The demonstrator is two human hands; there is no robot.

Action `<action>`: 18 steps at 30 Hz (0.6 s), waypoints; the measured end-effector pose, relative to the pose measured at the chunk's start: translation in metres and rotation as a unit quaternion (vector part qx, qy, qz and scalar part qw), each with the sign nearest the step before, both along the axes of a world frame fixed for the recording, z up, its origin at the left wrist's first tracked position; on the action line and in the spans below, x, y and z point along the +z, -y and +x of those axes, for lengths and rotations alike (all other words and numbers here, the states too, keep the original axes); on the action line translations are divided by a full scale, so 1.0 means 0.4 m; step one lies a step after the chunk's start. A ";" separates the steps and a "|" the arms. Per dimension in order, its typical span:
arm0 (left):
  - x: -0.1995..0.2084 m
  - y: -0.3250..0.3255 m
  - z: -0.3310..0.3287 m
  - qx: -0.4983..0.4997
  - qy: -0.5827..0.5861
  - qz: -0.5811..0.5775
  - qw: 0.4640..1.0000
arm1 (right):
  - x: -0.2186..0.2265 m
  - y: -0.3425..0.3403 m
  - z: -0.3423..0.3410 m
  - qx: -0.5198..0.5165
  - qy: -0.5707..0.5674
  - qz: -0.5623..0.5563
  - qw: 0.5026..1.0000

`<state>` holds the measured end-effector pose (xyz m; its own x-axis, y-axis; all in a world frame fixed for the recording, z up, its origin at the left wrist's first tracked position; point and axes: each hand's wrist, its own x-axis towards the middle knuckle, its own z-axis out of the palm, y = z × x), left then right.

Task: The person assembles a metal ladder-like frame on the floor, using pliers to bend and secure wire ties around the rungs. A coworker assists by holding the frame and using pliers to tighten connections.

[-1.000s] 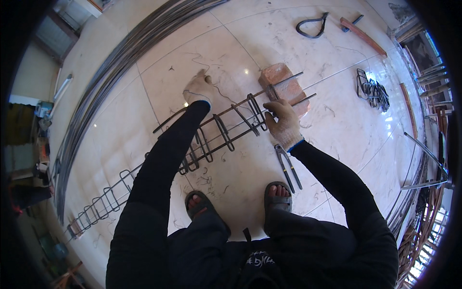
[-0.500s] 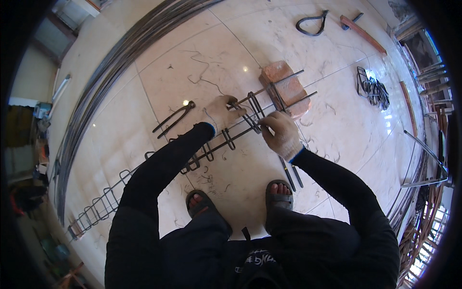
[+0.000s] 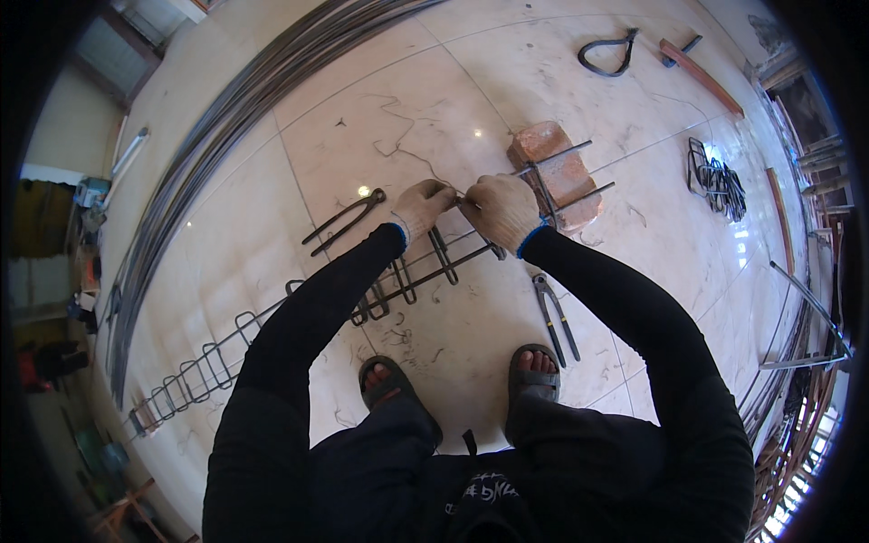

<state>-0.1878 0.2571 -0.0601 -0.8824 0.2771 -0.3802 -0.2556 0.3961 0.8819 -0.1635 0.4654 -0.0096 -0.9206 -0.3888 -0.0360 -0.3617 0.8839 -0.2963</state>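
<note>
My gloved left hand [image 3: 422, 210] and gloved right hand [image 3: 501, 210] meet fingertip to fingertip over the far side of a long steel rebar cage [image 3: 442, 256]. Both are closed in a pinch. Something small and dark shows between the fingertips, too hidden to name. Rectangular stirrups ring the cage's rods, which run down to the lower left. At the right end the cage lies on reddish bricks [image 3: 570, 188], its rod ends sticking out past them. A thin crooked wire [image 3: 407, 152] trails on the floor near my left fingers.
Dark pincers [image 3: 344, 220] lie left of my left hand; another pair with yellow-marked handles [image 3: 553, 317] lies by my right foot. Long rods [image 3: 204, 136] curve along the far left. Bundled stirrups [image 3: 720, 187], a black loop [image 3: 608, 56] and a wooden bar [image 3: 701, 79] lie to the right.
My right hand has moved up and left to the far rod, meeting my left hand. The view has shifted slightly, and the right-hand pincers now show whole.
</note>
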 end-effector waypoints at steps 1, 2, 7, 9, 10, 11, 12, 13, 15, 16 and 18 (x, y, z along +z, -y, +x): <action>0.004 0.001 0.000 -0.017 -0.017 -0.042 0.999 | -0.005 -0.003 -0.004 -0.006 0.016 -0.009 1.000; 0.006 0.002 0.000 -0.035 -0.033 -0.083 0.995 | -0.009 -0.007 -0.009 -0.012 0.032 -0.018 0.999; -0.007 0.002 -0.013 -0.032 0.013 -0.065 0.997 | -0.028 -0.008 -0.028 0.000 0.011 -0.007 1.000; -0.006 -0.001 -0.015 -0.014 0.045 -0.039 0.998 | -0.022 -0.011 -0.034 0.006 0.013 0.005 1.000; -0.032 0.009 -0.015 0.004 0.051 -0.019 0.999 | -0.016 -0.001 -0.042 0.035 0.031 0.042 0.998; -0.057 0.022 -0.016 0.023 0.057 0.001 0.998 | -0.010 0.009 -0.053 0.064 0.049 0.079 0.994; -0.046 0.021 -0.019 -0.005 0.065 -0.003 0.998 | -0.012 0.002 -0.061 0.087 0.068 0.121 0.987; -0.033 0.029 -0.024 -0.034 0.074 -0.008 0.997 | -0.017 -0.008 -0.062 0.118 0.056 0.141 0.981; -0.021 0.030 -0.030 -0.066 0.090 -0.008 0.994 | -0.025 -0.023 -0.064 0.183 0.028 0.178 0.967; -0.020 0.031 -0.033 -0.070 0.098 -0.003 0.993 | -0.027 -0.022 -0.067 0.193 0.028 0.190 0.962; -0.006 0.028 -0.036 -0.085 0.110 -0.014 0.990 | -0.025 -0.022 -0.072 0.211 0.030 0.218 0.952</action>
<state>-0.2022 0.2457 -0.0626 -0.7193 0.4010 -0.5673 -0.3678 0.4730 0.8006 -0.1921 0.4740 -0.0198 -0.6766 -0.6603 -0.3259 -0.7063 0.7072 0.0335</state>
